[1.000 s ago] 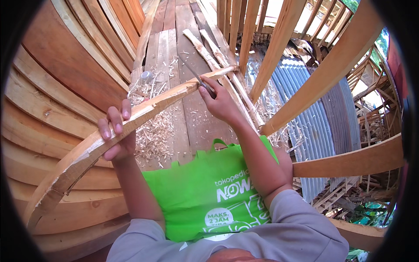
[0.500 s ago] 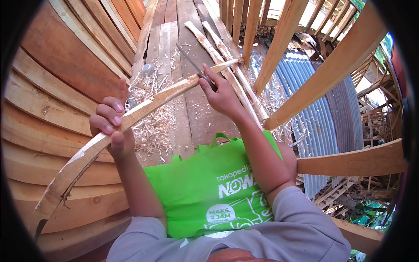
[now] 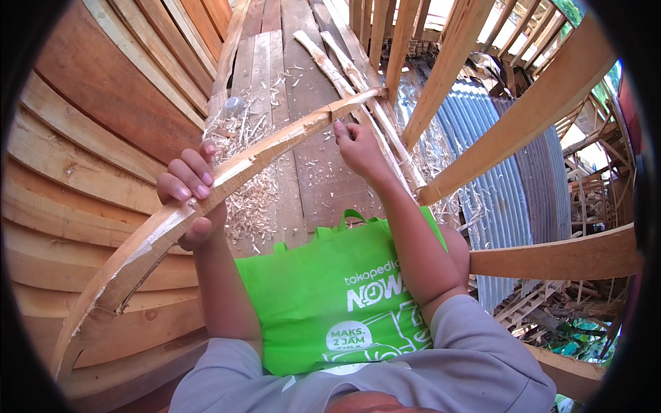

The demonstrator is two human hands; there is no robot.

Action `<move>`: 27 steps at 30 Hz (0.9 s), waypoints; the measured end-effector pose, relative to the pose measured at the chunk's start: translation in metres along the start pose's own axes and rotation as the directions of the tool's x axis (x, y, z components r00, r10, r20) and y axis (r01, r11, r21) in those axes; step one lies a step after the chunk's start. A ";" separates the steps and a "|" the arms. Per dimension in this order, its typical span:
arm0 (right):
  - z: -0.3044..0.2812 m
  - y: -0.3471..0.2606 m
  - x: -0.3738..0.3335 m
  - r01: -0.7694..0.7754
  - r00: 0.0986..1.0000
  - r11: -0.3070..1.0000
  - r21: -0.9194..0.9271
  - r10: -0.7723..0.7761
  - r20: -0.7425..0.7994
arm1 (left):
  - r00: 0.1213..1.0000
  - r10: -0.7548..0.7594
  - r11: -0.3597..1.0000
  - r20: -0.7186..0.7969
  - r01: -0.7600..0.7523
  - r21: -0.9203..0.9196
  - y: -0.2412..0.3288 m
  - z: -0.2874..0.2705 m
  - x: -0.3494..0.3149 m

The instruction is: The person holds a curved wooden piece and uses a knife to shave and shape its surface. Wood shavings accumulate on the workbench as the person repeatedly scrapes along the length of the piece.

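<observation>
A long piece of wood [image 3: 268, 150], pale and partly shaved, runs slantwise from the lower left toward the upper middle. My left hand [image 3: 189, 180] wraps around its middle, fingers over the top and thumb below. Close under its far part, my right hand [image 3: 361, 153] is closed around a knife. Only a thin dark edge of the knife [image 3: 333, 113] shows against the wood; the rest is hidden. The wood's far tip crosses above two pale poles. A green bag [image 3: 296, 296] is spread over my lap.
Two pale poles [image 3: 323, 60] lie on the plank floor [image 3: 306, 62]. Wood shavings [image 3: 248, 210] and a clear cup [image 3: 233, 107] are beyond my left hand. Stacked boards [image 3: 103, 165] rise at left; wooden posts [image 3: 447, 76] and corrugated metal sheets [image 3: 492, 186] are at right.
My left hand and the wood have shifted slightly right. The knife has turned, so its long blade no longer shows; my right hand has moved slightly right and lower.
</observation>
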State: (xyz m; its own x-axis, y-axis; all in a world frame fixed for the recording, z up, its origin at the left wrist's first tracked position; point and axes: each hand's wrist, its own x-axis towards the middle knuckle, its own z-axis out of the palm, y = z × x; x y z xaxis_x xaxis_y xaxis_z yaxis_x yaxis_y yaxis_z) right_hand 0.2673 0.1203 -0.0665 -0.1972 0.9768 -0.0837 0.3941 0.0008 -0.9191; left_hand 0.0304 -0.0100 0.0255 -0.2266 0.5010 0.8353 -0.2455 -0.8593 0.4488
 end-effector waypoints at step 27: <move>-0.013 -0.014 0.007 -0.345 0.937 0.754 0.559 0.308 0.162 | 0.991 0.051 0.999 0.126 -0.052 0.004 -0.006 0.025 0.034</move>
State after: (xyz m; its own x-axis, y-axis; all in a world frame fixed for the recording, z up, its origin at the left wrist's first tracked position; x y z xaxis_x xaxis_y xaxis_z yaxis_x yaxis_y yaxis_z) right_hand 0.2720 0.1294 -0.0497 -0.2087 0.8812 -0.4242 -0.1363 -0.4557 -0.8796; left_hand 0.0480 0.0098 0.0597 -0.1180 0.4393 0.8905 -0.2296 -0.8846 0.4060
